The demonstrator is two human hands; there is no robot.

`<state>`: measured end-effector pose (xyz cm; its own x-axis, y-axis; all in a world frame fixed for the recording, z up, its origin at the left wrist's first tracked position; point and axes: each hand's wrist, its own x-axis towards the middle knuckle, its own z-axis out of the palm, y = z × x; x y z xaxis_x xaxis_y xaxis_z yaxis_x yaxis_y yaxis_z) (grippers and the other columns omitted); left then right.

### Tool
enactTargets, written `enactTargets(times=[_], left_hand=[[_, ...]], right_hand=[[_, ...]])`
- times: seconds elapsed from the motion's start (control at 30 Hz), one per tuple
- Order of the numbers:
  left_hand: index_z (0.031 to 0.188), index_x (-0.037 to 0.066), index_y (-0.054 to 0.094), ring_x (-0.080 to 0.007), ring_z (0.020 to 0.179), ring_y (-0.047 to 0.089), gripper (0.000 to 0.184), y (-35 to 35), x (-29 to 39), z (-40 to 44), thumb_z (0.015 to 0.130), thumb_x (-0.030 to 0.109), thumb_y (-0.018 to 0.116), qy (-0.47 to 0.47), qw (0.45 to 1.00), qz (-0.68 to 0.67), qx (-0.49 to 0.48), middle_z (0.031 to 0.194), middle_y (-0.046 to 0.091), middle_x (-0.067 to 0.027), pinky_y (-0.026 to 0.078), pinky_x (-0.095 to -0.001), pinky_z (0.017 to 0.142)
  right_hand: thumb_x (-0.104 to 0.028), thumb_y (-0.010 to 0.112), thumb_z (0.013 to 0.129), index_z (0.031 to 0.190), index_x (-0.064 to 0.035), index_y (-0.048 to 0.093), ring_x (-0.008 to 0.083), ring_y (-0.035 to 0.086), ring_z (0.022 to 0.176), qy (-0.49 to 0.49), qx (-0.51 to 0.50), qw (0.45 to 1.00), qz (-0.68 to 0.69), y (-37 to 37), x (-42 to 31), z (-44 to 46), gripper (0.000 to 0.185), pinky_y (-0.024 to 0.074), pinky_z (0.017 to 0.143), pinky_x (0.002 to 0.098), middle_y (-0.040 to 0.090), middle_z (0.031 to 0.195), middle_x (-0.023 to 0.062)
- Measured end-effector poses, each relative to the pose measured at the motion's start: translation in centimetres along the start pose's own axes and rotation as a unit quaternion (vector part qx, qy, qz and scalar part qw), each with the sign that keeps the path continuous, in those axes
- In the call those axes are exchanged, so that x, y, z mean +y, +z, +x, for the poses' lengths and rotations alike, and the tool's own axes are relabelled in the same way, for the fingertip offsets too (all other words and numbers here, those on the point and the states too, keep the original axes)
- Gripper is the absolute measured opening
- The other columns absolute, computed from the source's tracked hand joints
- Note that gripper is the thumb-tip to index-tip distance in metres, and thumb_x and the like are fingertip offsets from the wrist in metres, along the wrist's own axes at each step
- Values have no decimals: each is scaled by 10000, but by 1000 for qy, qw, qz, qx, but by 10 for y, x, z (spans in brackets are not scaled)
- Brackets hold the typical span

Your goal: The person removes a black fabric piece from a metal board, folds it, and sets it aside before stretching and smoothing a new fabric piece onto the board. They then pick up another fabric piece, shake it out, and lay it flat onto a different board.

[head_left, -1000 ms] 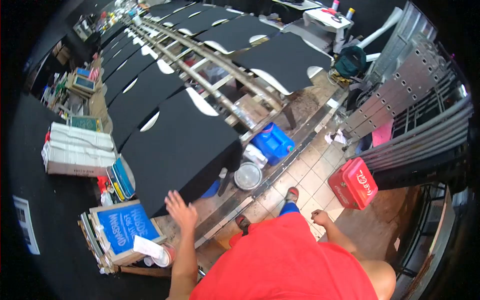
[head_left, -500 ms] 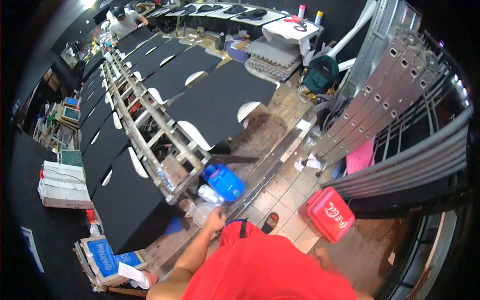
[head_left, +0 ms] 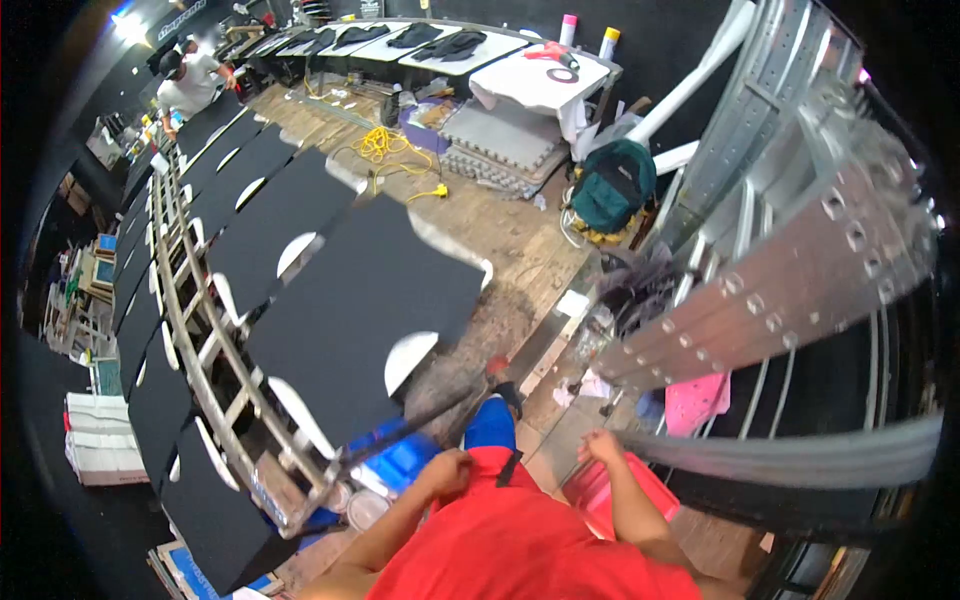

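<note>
My left hand [head_left: 447, 473] hangs at my front with its fingers curled in and nothing visible in them. It is just right of a blue plastic jug [head_left: 395, 455], apart from it as far as I can see. My right hand [head_left: 600, 448] is out to the right, its fingers loosely bent and partly apart, holding nothing visible. Below it and partly behind my forearm stands a red plastic cooler [head_left: 590, 490]. Black fabric pieces [head_left: 365, 290] lie stretched over a long row of boards, with white rounded board ends [head_left: 410, 362] showing.
A metal rail frame [head_left: 235, 410] runs between the board rows. Metal shutters or ladders [head_left: 760, 290] lean at right. A green backpack [head_left: 612, 185], foam mats [head_left: 500, 140] and a yellow cable [head_left: 385, 145] lie beyond. Another person [head_left: 190, 85] stands at the far end.
I have moved forward and my view has turned right. My left hand has left the round tub's side and drawn back toward my body. My right hand has come into view.
</note>
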<state>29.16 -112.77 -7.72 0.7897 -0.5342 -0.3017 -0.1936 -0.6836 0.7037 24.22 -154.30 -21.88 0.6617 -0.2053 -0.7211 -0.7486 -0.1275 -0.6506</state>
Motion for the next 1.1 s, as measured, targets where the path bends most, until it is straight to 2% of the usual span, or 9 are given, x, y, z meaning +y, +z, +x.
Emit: enactTargets(times=[0.13, 0.27, 0.4, 0.7, 0.77, 0.8, 0.87, 1.0, 1.1], left_hand=[[942, 89, 670, -389, 871, 657, 207, -115, 66, 117, 869, 213, 522, -10, 991, 70, -116, 860, 671, -203, 517, -471, 793], [905, 46, 669, -385, 875, 661, 173, -262, 119, 204, 843, 104, 518, -34, 996, -77, 19, 897, 683, -206, 519, -444, 799], [940, 21, 678, -385, 920, 654, 231, -356, 126, 269, 795, 29, 497, 12, 984, -65, 163, 928, 686, -204, 515, -430, 831], [1032, 33, 683, -372, 983, 651, 270, -384, 25, 437, 879, 143, 489, -112, 976, -25, 183, 1022, 686, -202, 506, -422, 888], [1038, 41, 685, -380, 1002, 642, 277, -375, -6, 469, 869, 169, 506, -188, 963, -47, 187, 1041, 681, -204, 498, -432, 902], [1044, 50, 688, -388, 1021, 633, 287, -365, -12, 470, 860, 195, 522, -263, 948, -65, 168, 1059, 677, -205, 491, -443, 917], [1070, 67, 685, -391, 1019, 635, 320, -365, -8, 475, 852, 238, 525, -327, 937, -18, 118, 1054, 680, -202, 494, -442, 921], [1075, 85, 690, -371, 1027, 642, 336, -359, 2, 501, 849, 283, 538, -423, 900, -40, 97, 1054, 687, -193, 507, -431, 908], [1090, 93, 690, -353, 1027, 649, 354, -336, -31, 523, 852, 311, 546, -420, 884, -162, 128, 1052, 689, -190, 508, -423, 908]], right_hand=[[83, 445, 853, 1037, 51, 596, 289, 678, 706, 23, -47, 998, 45, -32, -146, 60, 240, 570, 599, 391, 672, 860, 188], [0, 545, 864, 1029, 9, 663, 249, 655, 651, -95, 14, 970, -223, -79, -265, 85, 203, 550, 584, 372, 687, 774, 164], [-47, 597, 813, 924, -43, 700, 218, 645, 588, -20, 85, 979, -187, -118, -310, 150, 151, 538, 542, 352, 694, 768, 128], [-47, 587, 815, 879, -39, 665, 232, 646, 509, 120, -65, 984, -112, -191, -406, 354, 101, 460, 426, 356, 692, 709, 135], [-90, 609, 795, 824, -60, 679, 227, 650, 513, 46, -17, 964, -262, -192, -518, 387, 81, 479, 443, 356, 691, 698, 116], [-151, 610, 806, 734, -56, 678, 204, 654, 526, -112, -90, 785, -603, -212, -518, 475, 138, 501, 466, 350, 676, 653, 91], [-222, 597, 818, 667, -27, 676, 192, 660, 534, -276, -7, 863, -424, -199, -639, 497, 259, 529, 514, 359, 664, 598, 91], [-264, 596, 816, 849, -11, 673, 413, 641, 906, -360, 115, 853, -360, -144, -852, 548, 267, 516, 793, 457, 673, 900, 232], [-226, 583, 812, 906, -1, 707, 400, 658, 909, -397, 118, 825, -385, -82, -971, 582, 273, 523, 834, 436, 676, 926, 240]])
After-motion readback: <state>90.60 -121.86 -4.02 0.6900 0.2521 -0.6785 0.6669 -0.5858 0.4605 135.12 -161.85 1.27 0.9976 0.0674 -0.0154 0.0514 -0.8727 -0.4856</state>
